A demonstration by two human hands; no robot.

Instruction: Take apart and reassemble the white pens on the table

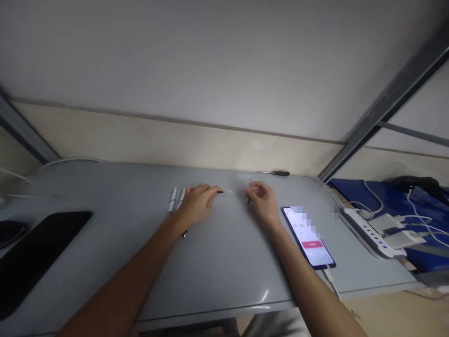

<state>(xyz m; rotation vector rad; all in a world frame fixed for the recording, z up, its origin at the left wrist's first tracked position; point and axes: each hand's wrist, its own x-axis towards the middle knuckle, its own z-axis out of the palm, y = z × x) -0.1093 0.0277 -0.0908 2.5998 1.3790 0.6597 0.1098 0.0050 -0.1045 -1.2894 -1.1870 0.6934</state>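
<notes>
My left hand (pixel 199 202) is above the middle of the grey desk, its fingers pinched on a thin pen refill (pixel 224 191) whose pale end points right. To its right, my right hand (pixel 261 199) is closed round a small dark piece (pixel 249 200), mostly hidden by the fingers. A gap separates the two hands. Beside my left hand lie a white pen (pixel 172 200) and a second white pen (pixel 181 196), the latter partly covered by the hand. A dark tip shows below my left wrist.
A lit phone (pixel 308 238) with a cable lies right of my right forearm. Further right is a power strip (pixel 372 234) with chargers. A screwdriver (pixel 280 173) rests near the wall. On the left is a black mat (pixel 45 252). The desk (pixel 217 271) has its front edge near me.
</notes>
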